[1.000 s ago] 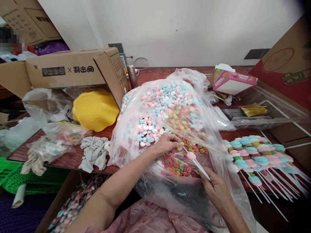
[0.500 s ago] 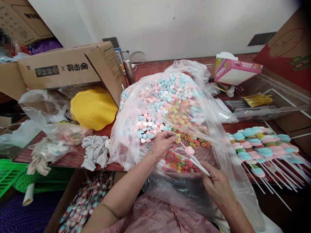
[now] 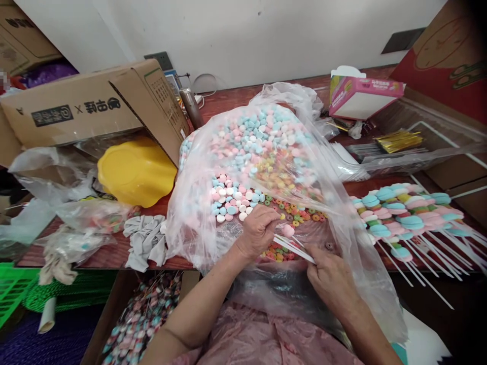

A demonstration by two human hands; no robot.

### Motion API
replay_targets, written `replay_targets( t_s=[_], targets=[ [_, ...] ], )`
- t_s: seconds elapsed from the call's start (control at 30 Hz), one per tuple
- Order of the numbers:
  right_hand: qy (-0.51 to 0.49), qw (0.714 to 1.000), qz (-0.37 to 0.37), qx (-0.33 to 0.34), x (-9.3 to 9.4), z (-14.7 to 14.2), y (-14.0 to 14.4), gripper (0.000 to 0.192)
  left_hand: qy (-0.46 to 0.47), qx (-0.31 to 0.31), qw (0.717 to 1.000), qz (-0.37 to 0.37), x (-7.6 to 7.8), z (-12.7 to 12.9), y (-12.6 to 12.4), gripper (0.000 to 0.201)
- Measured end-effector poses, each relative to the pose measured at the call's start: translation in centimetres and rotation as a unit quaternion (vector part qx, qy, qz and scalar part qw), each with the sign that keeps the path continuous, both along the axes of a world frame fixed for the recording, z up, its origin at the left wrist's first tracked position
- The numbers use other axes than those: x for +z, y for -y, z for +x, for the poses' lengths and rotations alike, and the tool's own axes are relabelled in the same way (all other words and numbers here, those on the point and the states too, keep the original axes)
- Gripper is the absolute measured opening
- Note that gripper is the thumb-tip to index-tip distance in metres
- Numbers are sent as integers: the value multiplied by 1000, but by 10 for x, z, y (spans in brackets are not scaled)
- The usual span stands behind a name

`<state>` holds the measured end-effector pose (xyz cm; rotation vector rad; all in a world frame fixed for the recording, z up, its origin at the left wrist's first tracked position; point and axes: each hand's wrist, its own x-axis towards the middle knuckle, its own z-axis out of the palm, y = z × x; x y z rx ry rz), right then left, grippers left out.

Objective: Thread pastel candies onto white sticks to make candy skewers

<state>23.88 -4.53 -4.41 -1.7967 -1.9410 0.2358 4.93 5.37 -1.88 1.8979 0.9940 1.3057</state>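
My left hand (image 3: 261,230) is pinched closed over the open plastic bag, a bit of yellow candy ring (image 3: 282,217) showing at its fingertips. Its curled fingers hide most of what they grip. My right hand (image 3: 330,274) is closed around several thin white sticks (image 3: 294,248) that point up and left, their ends near my left hand. A pink marshmallow piece (image 3: 288,230) sits on one stick, just right of my left fingertips. Below and behind lie loose coloured rings (image 3: 280,252) and pink, blue and white marshmallow pieces (image 3: 230,200) in the clear bag (image 3: 190,218).
Finished marshmallow skewers (image 3: 411,215) lie at the right of the table. A yellow scalloped bowl (image 3: 137,170), a cardboard box (image 3: 83,109) and grey cloth (image 3: 146,241) stand left. Below is a box of skewers (image 3: 140,314). A pink carton (image 3: 365,96) is at the back right.
My left hand has curled in closer to the pink piece, with the yellow ring at its fingertips. My right hand's sticks lie flatter and reach further left. The camera view has shifted slightly.
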Motion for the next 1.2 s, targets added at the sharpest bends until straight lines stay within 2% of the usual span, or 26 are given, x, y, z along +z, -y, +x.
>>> replay_targets(
  t_s=[0.07, 0.1, 0.13, 0.2, 0.27, 0.3, 0.4, 0.53, 0.7, 0.83, 0.97, 1.07, 1.2],
  targets=[
    [13, 1000, 5, 4, -1, -1, -1, 40, 47, 2, 998, -43, 1, 3, 2, 19],
    [10, 1000, 10, 8, -3, -1, -1, 41, 93, 15, 991, -91, 2, 6, 2, 18],
    [-5, 1000, 17, 12, -4, -1, -1, 42, 146, 32, 977, -153, 2, 8, 2, 20],
    [-59, 998, 28, 15, -8, 0, -2, 42, 243, 57, 930, -271, 4, 12, -2, 27],
    [-121, 992, 27, 11, -11, 1, -4, 40, 292, 55, 893, -337, 6, 14, -5, 32],
    [-147, 989, 21, 9, -12, 2, -5, 38, 297, 47, 887, -351, 6, 14, -6, 32],
    [-183, 983, 4, 10, -13, 4, -8, 36, 281, 19, 892, -354, 6, 14, -5, 28],
    [-194, 981, 17, 10, -13, 5, -9, 36, 260, 24, 907, -331, 1, 15, -2, 23],
    [-229, 972, 43, 11, -16, 6, -7, 33, 258, 33, 914, -310, 8, 14, -6, 41],
    [-187, 979, 74, 14, -19, 7, -5, 34, 255, -34, 904, -342, 17, 16, -2, 38],
    [-123, 986, 112, 12, -21, 6, -5, 36, 270, -19, 909, -317, 9, 20, 3, 38],
    [-91, 986, 139, 25, -22, 5, -5, 37, 235, 11, 926, -296, 1, 19, 4, 25],
    [-62, 985, 159, 35, -21, 3, -7, 36, 142, 24, 969, -202, -5, 12, 4, 20]
  ],
)
